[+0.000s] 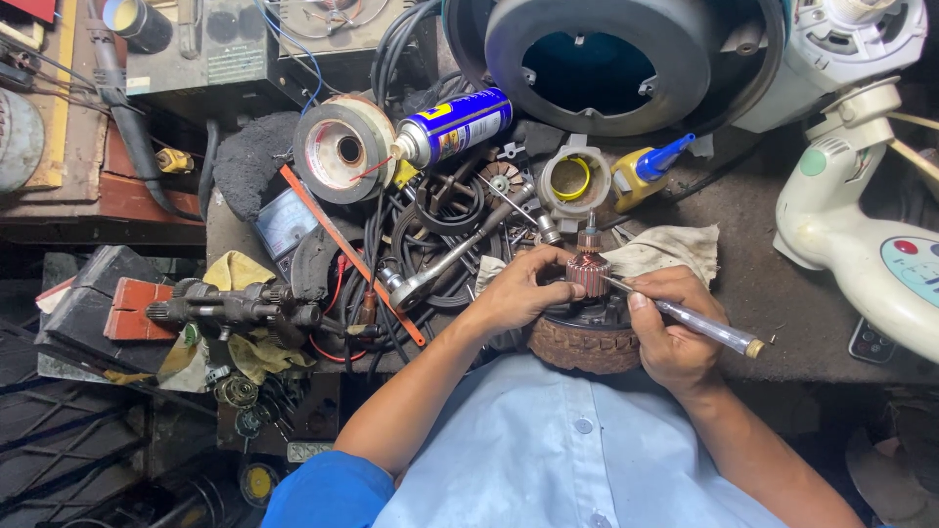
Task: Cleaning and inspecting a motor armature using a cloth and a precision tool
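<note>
The left hand grips a copper-wound armature standing upright at its fingertips. The right hand pinches a clear-handled screwdriver, its tip touching the armature's side. The work seems mid-way; windings look intact, though detail is blurred.

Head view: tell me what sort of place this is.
Probably a small repair workshop for electric appliances. The left hand steadies a motor armature while the right hand works on it with a clear-handled tool; a spray can and fan housing crowd the bench.
</note>
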